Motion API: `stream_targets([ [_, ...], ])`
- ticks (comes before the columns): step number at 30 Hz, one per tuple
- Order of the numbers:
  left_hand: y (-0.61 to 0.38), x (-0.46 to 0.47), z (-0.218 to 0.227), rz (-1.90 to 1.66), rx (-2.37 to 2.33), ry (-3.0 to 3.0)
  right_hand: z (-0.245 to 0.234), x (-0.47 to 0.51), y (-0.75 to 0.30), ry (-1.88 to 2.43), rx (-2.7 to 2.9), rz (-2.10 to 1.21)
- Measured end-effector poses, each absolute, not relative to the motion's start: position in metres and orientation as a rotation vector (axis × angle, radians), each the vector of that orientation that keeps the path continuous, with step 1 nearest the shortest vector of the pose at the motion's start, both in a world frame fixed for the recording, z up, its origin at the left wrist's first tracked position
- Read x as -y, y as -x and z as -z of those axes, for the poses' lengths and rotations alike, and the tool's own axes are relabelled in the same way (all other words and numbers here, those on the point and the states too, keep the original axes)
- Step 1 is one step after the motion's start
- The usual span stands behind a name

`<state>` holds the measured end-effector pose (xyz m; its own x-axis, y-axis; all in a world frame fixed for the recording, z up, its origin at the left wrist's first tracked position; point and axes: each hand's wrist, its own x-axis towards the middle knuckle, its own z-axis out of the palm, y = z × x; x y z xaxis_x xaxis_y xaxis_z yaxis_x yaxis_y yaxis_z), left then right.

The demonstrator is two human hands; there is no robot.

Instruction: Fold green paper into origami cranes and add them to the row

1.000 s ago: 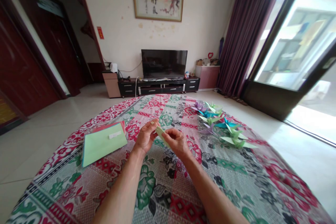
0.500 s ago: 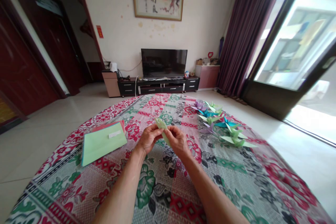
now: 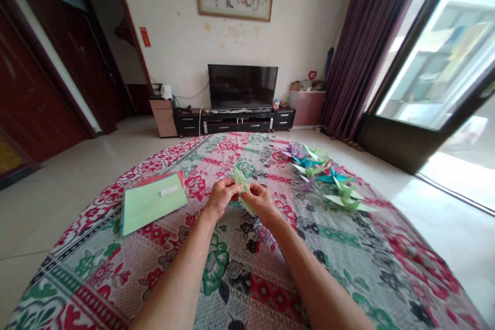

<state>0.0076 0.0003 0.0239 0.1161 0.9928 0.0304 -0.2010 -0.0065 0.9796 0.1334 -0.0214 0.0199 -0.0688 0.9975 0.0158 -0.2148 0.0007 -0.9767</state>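
floral cloth covers the round surface (image 3: 127, 263) before you, with a tv (image 3: 242, 86) against the far wall. your left hand (image 3: 220, 198) and right hand (image 3: 263, 202) meet above its middle, fingers of both clamped on a folded green paper (image 3: 240, 180) that stands tilted between them. a stack (image 3: 150, 205) of sheets lies to your left, and cranes (image 3: 328, 181) sit well apart to your right.

Your two hands pinch one folded strip of pale green paper above the floral cloth.

Your left hand (image 3: 219, 198) and right hand (image 3: 262, 201) meet around the green paper piece (image 3: 242, 188), which stands tilted, its tip above your fingertips. Left of your fingers lies a stack of paper sheets (image 3: 151, 203) on the tablecloth (image 3: 240, 268); right of and beyond them sit folded paper cranes (image 3: 325, 178).
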Motion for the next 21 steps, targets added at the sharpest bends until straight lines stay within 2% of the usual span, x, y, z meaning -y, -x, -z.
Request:
stream_targets([
  [5,-0.010,-0.001,-0.020,-1.238,-1.107,-1.165,-0.013,0.020,-0.134,1.007,1.124,-1.428],
  [11,-0.014,-0.008,-0.006,-1.419,-1.391,-1.501,-0.008,0.018,-0.139,1.091,1.148,-1.443],
  [21,-0.022,-0.007,0.007,-1.373,-1.293,-1.273,-0.011,0.035,-0.153,1.076,1.260,-1.492],
])
